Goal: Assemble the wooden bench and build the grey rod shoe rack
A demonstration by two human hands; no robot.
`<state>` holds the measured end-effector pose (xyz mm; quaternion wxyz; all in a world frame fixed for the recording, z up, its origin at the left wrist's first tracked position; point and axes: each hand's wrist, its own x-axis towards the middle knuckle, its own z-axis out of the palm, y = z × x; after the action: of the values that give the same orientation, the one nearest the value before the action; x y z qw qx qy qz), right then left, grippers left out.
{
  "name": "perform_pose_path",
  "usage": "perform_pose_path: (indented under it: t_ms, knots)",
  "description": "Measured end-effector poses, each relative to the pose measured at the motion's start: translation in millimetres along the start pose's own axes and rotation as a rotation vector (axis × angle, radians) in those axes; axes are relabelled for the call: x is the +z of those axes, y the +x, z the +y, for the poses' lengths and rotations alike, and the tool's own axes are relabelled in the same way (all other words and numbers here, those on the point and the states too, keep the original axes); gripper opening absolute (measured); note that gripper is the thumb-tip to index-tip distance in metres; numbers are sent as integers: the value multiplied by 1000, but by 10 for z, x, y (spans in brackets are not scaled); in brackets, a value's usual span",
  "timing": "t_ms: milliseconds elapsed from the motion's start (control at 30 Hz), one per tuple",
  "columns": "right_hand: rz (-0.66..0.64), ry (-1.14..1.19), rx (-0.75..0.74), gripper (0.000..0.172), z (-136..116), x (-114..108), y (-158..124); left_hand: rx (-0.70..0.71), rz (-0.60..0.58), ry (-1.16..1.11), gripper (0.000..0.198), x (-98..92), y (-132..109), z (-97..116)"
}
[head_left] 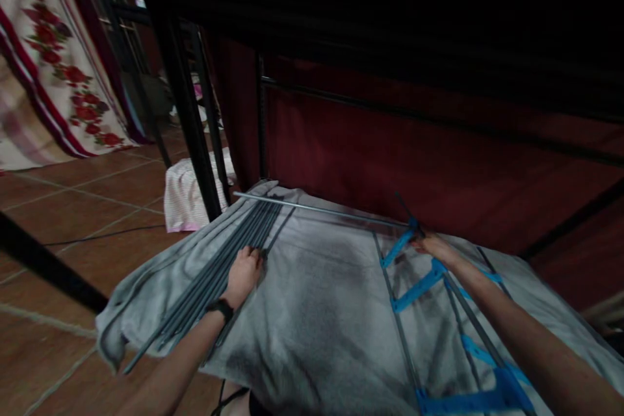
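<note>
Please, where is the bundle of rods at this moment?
In the head view, the bundle of rods lies left of centre on the grey blanket, with the left hand at its right edge.

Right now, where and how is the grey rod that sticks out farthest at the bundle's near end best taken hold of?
Probably by its near end, approached from the left: this grey rod pokes past the edge of the blanket, its tip apart from the others, likely leaving room to wrap around it.
</note>
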<state>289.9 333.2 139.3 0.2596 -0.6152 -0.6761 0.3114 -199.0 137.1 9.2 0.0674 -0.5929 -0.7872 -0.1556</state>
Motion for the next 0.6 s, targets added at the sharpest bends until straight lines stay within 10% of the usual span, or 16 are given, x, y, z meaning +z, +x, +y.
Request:
perform_pose_path:
  t_ms: [200,600]
  knots:
    - [-4,125,90,65,37,5,28,-177,-219,-105,31,173,10,-373]
    - [13,147,143,69,122,-66,19,-89,-177,-72,30,255,111,-287]
